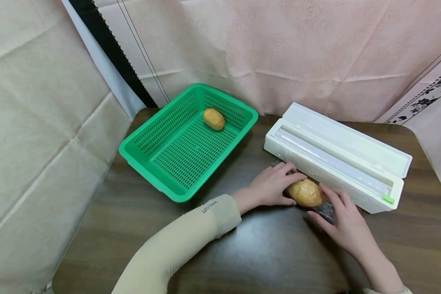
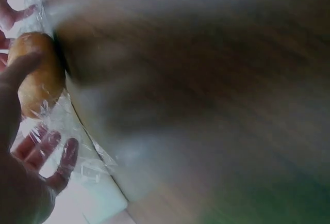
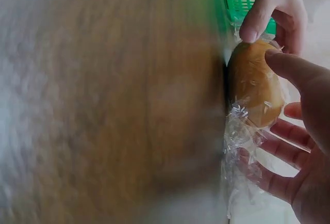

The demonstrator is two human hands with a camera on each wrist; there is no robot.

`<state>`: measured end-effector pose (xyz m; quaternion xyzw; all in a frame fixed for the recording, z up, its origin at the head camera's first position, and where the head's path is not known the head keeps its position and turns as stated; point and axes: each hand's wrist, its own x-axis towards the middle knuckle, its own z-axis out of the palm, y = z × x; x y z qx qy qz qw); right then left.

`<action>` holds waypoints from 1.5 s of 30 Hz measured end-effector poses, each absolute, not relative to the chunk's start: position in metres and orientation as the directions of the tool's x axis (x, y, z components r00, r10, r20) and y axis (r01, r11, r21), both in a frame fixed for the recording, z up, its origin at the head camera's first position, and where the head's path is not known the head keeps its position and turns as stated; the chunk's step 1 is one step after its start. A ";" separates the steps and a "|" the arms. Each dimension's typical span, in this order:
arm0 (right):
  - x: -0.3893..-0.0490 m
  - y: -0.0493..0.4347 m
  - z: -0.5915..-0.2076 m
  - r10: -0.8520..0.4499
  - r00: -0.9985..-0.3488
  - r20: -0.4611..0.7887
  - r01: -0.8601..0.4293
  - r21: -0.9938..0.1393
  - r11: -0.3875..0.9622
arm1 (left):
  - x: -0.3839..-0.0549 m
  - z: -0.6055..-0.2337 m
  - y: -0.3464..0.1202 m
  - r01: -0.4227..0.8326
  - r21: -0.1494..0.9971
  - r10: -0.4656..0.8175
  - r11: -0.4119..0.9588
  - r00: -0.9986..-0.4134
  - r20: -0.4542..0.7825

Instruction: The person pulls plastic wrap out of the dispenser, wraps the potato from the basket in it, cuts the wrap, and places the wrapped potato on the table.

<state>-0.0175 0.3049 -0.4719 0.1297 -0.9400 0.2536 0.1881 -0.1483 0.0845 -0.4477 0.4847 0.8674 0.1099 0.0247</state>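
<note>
A potato (image 1: 304,193) in clear plastic wrap (image 1: 325,211) lies on the table in front of the white wrap box. My left hand (image 1: 273,184) holds its left end, thumb on the near side and fingers over the far side. At the other end, my right hand (image 1: 341,220) has curved fingers and thumb around the potato and the loose film. The right wrist view shows crinkled wrap (image 3: 238,131) spreading from the potato's end over the right fingers. In the left wrist view, film also lies across the spread left fingers.
A green plastic basket (image 1: 152,183) stands at the back left, with another potato (image 1: 214,119) inside. The long white wrap box (image 1: 297,157) has its lid raised, showing a film roll and a green slider (image 1: 388,199). Patterned cloth hangs behind the brown wooden table (image 1: 264,253).
</note>
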 end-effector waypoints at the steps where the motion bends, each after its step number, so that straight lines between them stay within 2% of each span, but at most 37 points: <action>1: -0.016 0.305 -0.470 -0.145 -0.903 0.405 -0.329 -0.432 0.840 | -0.149 -0.447 0.083 0.839 0.223 0.851 0.496 -0.522 0.068; 4: -0.013 0.305 -0.466 -0.130 -0.912 0.389 -0.309 -0.446 0.840 | -0.152 -0.448 0.079 0.826 0.305 0.848 0.474 -0.521 0.093; 11: -0.002 0.312 -0.458 -0.067 -0.908 0.413 -0.310 -0.556 0.772 | -0.159 -0.451 0.070 0.677 0.616 0.769 0.403 -0.615 0.174; 18: 0.008 0.327 -0.458 -0.038 -0.883 0.467 -0.295 -0.492 0.819 | -0.165 -0.445 0.067 0.551 0.744 0.631 0.378 -0.742 0.229; 20: 0.009 0.331 -0.460 -0.037 -0.881 0.473 -0.292 -0.480 0.827 | -0.166 -0.442 0.067 0.531 0.754 0.608 0.387 -0.762 0.224; 25: 0.013 0.333 -0.461 -0.034 -0.865 0.500 -0.305 -0.470 0.828 | -0.171 -0.439 0.068 0.453 0.781 0.591 0.430 -0.795 0.136; 30: 0.018 0.332 -0.461 -0.003 -0.858 0.514 -0.300 -0.496 0.815 | -0.175 -0.438 0.070 0.233 0.843 0.497 0.485 -0.866 -0.046; 34: 0.020 0.332 -0.463 0.041 -0.876 0.480 -0.250 -0.526 0.813 | -0.177 -0.437 0.071 0.125 0.835 0.444 0.535 -0.883 -0.153; 42: 0.017 0.331 -0.467 0.056 -0.889 0.454 -0.244 -0.574 0.782 | -0.181 -0.439 0.069 0.035 0.860 0.407 0.508 -0.890 -0.204; 45: 0.021 0.334 -0.464 0.058 -0.879 0.474 -0.252 -0.563 0.787 | -0.183 -0.440 0.068 -0.031 0.912 0.408 0.409 -0.888 -0.213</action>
